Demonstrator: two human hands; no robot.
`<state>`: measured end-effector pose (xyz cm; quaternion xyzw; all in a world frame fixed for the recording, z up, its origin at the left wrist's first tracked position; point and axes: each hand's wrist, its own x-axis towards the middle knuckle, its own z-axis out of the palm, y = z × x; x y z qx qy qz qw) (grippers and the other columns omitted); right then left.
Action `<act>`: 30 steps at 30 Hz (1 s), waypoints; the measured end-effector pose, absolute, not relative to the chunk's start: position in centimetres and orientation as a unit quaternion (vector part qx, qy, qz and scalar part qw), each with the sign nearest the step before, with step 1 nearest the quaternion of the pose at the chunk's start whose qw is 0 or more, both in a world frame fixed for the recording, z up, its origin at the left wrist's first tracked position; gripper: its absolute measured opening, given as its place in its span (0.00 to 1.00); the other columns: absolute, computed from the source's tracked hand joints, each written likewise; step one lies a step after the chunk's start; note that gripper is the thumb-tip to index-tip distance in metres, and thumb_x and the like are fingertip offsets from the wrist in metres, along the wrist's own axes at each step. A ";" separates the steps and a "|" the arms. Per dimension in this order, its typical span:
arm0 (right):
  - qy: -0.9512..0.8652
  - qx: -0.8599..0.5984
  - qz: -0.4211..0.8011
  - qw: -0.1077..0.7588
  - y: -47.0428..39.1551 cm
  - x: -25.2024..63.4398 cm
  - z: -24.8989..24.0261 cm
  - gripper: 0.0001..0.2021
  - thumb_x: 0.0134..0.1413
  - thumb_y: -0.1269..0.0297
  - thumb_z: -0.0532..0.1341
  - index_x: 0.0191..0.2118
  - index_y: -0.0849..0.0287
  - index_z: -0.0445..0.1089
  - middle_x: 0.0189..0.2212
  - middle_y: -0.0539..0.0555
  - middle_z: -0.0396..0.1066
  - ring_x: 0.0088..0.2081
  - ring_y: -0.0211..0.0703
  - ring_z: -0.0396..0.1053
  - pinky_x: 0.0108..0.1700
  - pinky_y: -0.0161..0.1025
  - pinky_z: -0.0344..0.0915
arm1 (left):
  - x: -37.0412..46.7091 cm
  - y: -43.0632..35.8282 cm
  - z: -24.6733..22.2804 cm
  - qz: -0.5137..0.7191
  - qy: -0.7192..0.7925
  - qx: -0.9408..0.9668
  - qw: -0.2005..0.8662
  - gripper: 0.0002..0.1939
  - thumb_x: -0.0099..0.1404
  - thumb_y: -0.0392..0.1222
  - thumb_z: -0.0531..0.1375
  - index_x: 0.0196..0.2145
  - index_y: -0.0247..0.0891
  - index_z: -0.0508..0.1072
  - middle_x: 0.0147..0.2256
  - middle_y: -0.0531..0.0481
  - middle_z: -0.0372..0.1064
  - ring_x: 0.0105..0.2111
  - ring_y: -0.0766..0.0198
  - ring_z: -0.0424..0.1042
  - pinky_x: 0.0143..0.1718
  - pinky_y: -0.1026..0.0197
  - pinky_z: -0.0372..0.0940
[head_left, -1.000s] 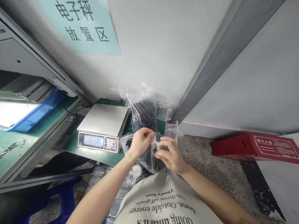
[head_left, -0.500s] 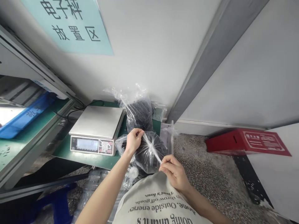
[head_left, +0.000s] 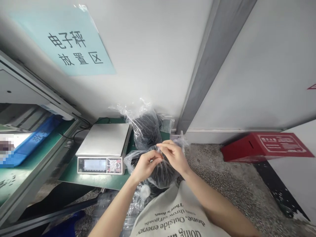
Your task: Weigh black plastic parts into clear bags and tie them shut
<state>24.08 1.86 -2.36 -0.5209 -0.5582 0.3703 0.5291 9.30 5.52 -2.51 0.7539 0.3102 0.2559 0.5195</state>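
A clear plastic bag of small black parts (head_left: 163,172) rests in front of me at the edge of a low green table (head_left: 98,179). My left hand (head_left: 145,164) pinches the twisted neck of the bag from the left. My right hand (head_left: 174,154) pinches the same neck from above and right, fingers meeting the left hand's. A second, larger clear bag of black parts (head_left: 145,126) stands just behind, against the wall. An electronic scale (head_left: 103,148) with a bare steel pan sits to the left of both bags.
A blue tray (head_left: 32,141) lies on a green shelf at left. A red box (head_left: 266,146) leans on the speckled floor at right. A pale sign with characters (head_left: 71,49) hangs on the wall. Clear plastic (head_left: 138,197) lies below the table edge.
Half a second ago my hands were apart, stretching the bag's neck taut between them. Now both hands have come together over the top of the bag.
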 end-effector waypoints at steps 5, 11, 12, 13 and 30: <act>-0.548 -0.526 0.417 0.499 0.1 24.9 -4.1 0.13 0.44 0.59 0.65 0.37 0.58 0.73 0.32 0.53 0.68 0.22 0.34 0.60 0.25 0.34 0.62 | 9.5 5.8 -3.0 0.288 0.316 0.736 0.525 0.13 0.63 0.46 0.53 0.28 0.35 0.67 0.32 0.45 0.69 0.34 0.61 0.69 0.36 0.61 0.64; -0.458 -0.545 0.467 0.524 0.1 23.6 -5.3 0.12 0.50 0.55 0.59 0.27 0.60 0.70 0.23 0.51 0.65 0.24 0.36 0.62 0.25 0.33 0.59 | 7.8 5.8 -3.7 0.350 0.358 0.747 0.438 0.12 0.65 0.44 0.50 0.28 0.35 0.65 0.38 0.42 0.66 0.33 0.63 0.67 0.32 0.62 0.63; -0.437 -0.541 0.495 0.521 0.1 23.6 -5.6 0.14 0.51 0.53 0.58 0.27 0.60 0.69 0.17 0.48 0.61 0.18 0.33 0.57 0.19 0.32 0.54 | 7.3 5.6 -3.8 0.351 0.357 0.757 0.420 0.12 0.65 0.43 0.50 0.28 0.35 0.65 0.36 0.44 0.66 0.32 0.63 0.67 0.31 0.62 0.63; -0.417 -0.535 0.523 0.516 0.2 23.5 -5.8 0.16 0.51 0.52 0.57 0.27 0.61 0.68 0.13 0.44 0.55 0.14 0.31 0.51 0.16 0.30 0.48 | 6.9 5.3 -3.9 0.348 0.351 0.770 0.402 0.11 0.65 0.41 0.50 0.28 0.36 0.66 0.33 0.46 0.66 0.31 0.63 0.67 0.32 0.62 0.63; -0.365 -0.441 0.699 0.429 1.3 23.9 -4.0 0.16 0.48 0.49 0.56 0.26 0.57 0.55 0.14 0.39 0.47 0.11 0.26 0.40 0.13 0.28 0.36 | 9.5 9.2 -2.1 0.186 0.208 0.927 0.251 0.17 0.66 0.40 0.43 0.32 0.37 0.70 0.26 0.47 0.65 0.26 0.64 0.64 0.29 0.63 0.60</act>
